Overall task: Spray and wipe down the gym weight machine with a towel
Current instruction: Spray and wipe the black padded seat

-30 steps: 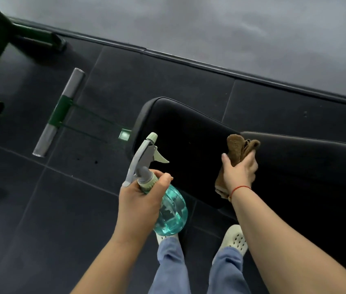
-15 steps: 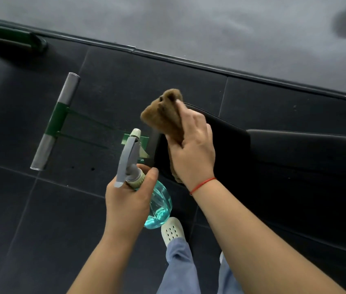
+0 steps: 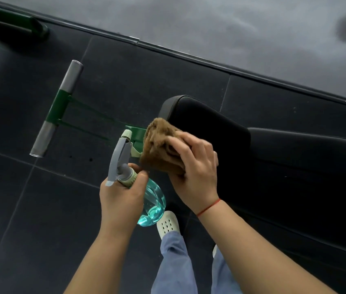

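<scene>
Hiding the pad's [image 3: 210, 128] near corner, right hand [image 3: 197, 172] grips towel [image 3: 159, 143].

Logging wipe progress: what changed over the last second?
The right hand swept the brown towel leftward along the black pad, from the seam to its rounded end. Nothing was let go; the left hand still holds the spray bottle.

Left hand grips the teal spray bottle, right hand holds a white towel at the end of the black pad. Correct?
Not quite: the towel is brown, not white. The head view shows the right hand holding it at the end of the black pad, and the left hand gripping the teal spray bottle, as you said.
</scene>
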The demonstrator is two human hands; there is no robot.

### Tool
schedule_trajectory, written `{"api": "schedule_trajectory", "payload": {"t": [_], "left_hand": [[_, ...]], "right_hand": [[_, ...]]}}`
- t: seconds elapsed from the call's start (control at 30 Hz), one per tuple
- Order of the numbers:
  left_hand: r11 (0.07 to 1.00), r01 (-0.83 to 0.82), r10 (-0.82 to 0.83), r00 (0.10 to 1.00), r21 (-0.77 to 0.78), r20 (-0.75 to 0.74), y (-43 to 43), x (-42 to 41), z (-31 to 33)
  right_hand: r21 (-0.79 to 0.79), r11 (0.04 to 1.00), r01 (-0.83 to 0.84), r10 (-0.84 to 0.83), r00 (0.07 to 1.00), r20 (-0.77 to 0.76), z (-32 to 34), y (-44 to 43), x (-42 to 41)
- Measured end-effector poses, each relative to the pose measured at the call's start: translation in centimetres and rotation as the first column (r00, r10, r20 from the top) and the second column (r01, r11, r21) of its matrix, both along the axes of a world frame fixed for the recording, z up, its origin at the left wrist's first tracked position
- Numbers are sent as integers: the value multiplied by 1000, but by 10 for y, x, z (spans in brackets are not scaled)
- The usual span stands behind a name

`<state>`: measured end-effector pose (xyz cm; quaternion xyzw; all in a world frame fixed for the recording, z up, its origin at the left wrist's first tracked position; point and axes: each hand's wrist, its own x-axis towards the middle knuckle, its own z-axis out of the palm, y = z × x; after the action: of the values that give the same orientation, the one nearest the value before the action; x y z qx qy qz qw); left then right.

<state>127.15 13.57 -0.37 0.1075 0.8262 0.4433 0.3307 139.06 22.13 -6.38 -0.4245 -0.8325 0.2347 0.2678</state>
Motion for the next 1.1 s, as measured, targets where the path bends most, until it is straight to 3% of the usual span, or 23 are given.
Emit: {"api": "schedule_trajectory", "payload": {"t": [0.17, 0.3, 0.4, 0.5, 0.6, 0.7, 0.87, 1.0, 1.1], "left_hand": [[1000, -21, 21, 999, 7, 29, -4, -2, 3], [999, 33, -33, 999, 5, 26, -4, -7, 9], [998, 60, -61, 997, 17, 55, -1, -13, 12], [996, 86, -87, 995, 25, 42, 0, -19, 12], [997, 75, -76, 996, 18, 55, 3, -25, 10], [998, 58, -59, 997, 25, 39, 5, -30, 8], [994, 105, -103, 994, 41, -42, -1, -34, 0], [988, 152, -150, 985, 22, -82, -6, -34, -5], [980, 198, -199, 974, -23, -112, -10, -36, -8]], "right_hand": [[-16, 991, 130, -129, 990, 55, 22, 27, -32], [-175, 935, 308, -284, 948, 145, 35, 96, -55], [-249, 917, 311, -244, 933, 266, 40, 133, -61], [-108, 970, 216, -170, 928, 332, 37, 115, -58], [74, 993, 89, -107, 954, 280, 31, 78, -48], [129, 991, -24, -10, 966, 259, 20, 25, -33], [111, 993, -26, 17, 997, 81, 0, -18, -11], [46, 998, -49, 47, 998, 37, 6, -15, -6], [-44, 996, 78, -79, 997, -19, 17, 8, -18]]}}
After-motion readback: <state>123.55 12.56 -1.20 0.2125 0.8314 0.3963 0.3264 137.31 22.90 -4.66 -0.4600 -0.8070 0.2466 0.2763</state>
